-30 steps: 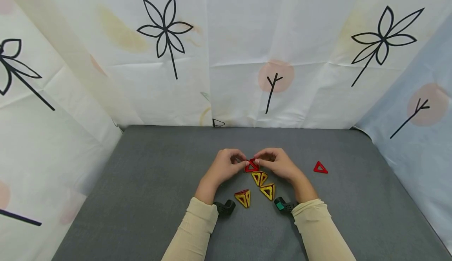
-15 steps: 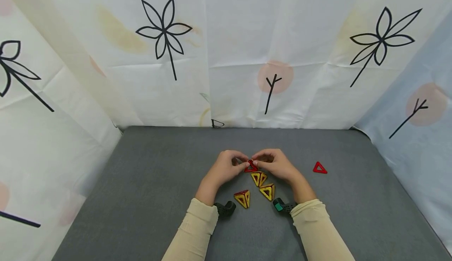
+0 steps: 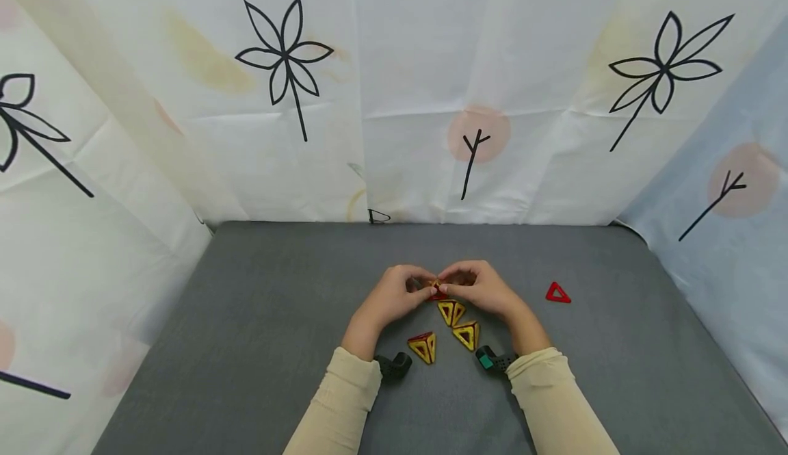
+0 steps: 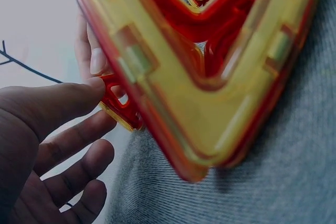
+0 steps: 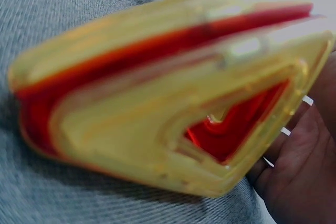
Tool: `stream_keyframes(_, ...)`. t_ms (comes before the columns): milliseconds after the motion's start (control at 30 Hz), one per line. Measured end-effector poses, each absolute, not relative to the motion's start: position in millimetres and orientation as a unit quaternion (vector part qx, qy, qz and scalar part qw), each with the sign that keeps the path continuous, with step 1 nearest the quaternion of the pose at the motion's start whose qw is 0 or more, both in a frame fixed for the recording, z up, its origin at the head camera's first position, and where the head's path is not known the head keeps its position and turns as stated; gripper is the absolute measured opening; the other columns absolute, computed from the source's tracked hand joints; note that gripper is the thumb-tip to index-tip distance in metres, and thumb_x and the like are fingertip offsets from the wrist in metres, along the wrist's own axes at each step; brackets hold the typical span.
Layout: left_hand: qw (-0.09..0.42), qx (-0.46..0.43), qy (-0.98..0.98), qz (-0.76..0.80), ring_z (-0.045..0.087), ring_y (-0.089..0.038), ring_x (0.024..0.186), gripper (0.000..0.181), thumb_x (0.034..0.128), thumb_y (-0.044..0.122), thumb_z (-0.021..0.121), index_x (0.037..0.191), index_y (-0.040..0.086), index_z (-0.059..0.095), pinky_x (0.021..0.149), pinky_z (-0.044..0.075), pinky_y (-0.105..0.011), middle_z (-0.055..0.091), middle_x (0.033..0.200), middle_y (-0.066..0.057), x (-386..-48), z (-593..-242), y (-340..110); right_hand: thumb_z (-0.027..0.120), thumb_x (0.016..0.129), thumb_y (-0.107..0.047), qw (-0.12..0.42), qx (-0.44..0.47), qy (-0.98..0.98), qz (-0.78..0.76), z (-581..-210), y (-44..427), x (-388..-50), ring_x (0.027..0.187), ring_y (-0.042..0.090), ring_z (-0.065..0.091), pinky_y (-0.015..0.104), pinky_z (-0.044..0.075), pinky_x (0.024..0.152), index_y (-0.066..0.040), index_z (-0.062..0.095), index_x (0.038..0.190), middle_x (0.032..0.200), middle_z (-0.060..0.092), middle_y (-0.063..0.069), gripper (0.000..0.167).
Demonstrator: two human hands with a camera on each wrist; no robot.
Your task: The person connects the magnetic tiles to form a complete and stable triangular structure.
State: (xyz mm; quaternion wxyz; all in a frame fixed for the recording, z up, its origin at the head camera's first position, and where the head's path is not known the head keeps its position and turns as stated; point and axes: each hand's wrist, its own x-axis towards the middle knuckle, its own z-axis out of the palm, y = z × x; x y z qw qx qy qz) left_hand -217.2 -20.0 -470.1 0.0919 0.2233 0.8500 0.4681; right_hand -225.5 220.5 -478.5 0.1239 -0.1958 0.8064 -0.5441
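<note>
Between my two hands a small red-and-yellow triangular magnetic tile piece (image 3: 437, 295) is pinched at the fingertips. My left hand (image 3: 392, 297) holds its left side, with the thumb on its red part in the left wrist view (image 4: 122, 103). From the other side my right hand (image 3: 483, 289) pinches it, and fingers hide much of it. Just below the hands sit two yellow-and-red tile pyramids, the nearer pyramid (image 3: 466, 335) and the farther pyramid (image 3: 451, 312). Large and close, a pyramid (image 5: 131, 124) fills the right wrist view and covers part of the hand there.
Another yellow-and-red pyramid (image 3: 423, 347) stands at the lower left, between the forearms. A single flat red triangle tile (image 3: 558, 293) lies off to the right on the grey table (image 3: 277, 318). Patterned white curtains (image 3: 418, 65) hang behind and at the sides.
The held piece has turned between my fingers: mostly red earlier, it now shows yellow near its top. My hands have stayed in nearly the same place. The other pieces lie as before.
</note>
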Motion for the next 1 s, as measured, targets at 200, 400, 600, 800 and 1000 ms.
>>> stream_keyframes(200,0.097,0.218,0.85,0.47,0.066,-0.011,0.082,0.02,0.104,0.021,0.071,0.121,0.019,0.081,0.071,0.056,-0.032,0.077,0.111,0.001,-218.8,-470.0,-19.3,0.074,0.101,-0.013,0.13,-0.201,0.805,-0.543,-478.0,219.8,-226.8,0.085,0.017,0.073,0.032,0.06,0.075,-0.005,0.077,0.122,0.108,0.077,0.019,0.022)
stream_keyframes(400,0.092,0.221,0.852,0.466,0.066,-0.012,0.079,0.018,0.1039,0.02,0.072,0.119,0.02,0.082,0.069,0.055,-0.031,0.077,0.109,0.002,-218.5,-470.0,-19.9,0.073,0.102,-0.013,0.128,-0.209,0.804,-0.542,-479.5,220.3,-227.6,0.086,0.016,0.074,0.031,0.061,0.076,-0.004,0.077,0.118,0.107,0.077,0.019,0.019)
stream_keyframes(600,0.093,0.223,0.85,0.468,0.066,-0.013,0.077,0.017,0.104,0.021,0.072,0.118,0.021,0.082,0.066,0.054,-0.03,0.077,0.107,0.003,-219.0,-470.2,-19.6,0.072,0.102,-0.014,0.124,-0.204,0.81,-0.536,-477.5,219.9,-226.4,0.082,0.016,0.071,0.031,0.058,0.073,-0.005,0.078,0.111,0.102,0.077,0.018,0.013)
stream_keyframes(800,0.084,0.224,0.85,0.469,0.064,-0.013,0.075,0.016,0.1037,0.022,0.072,0.116,0.021,0.082,0.065,0.053,-0.03,0.077,0.106,0.003,-220.2,-468.6,-20.0,0.072,0.103,-0.015,0.121,-0.203,0.81,-0.537,-475.1,218.5,-227.5,0.084,0.019,0.071,0.031,0.058,0.074,-0.005,0.077,0.113,0.104,0.077,0.018,0.015)
stream_keyframes(1000,0.078,0.219,0.856,0.461,0.063,-0.012,0.078,0.015,0.1022,0.023,0.074,0.115,0.02,0.082,0.066,0.054,-0.029,0.075,0.11,0.001,-218.0,-470.9,-20.7,0.07,0.104,-0.016,0.11,-0.199,0.813,-0.536,-475.9,221.9,-226.0,0.092,0.026,0.074,0.033,0.059,0.078,-0.002,0.076,0.116,0.11,0.077,0.018,0.019)
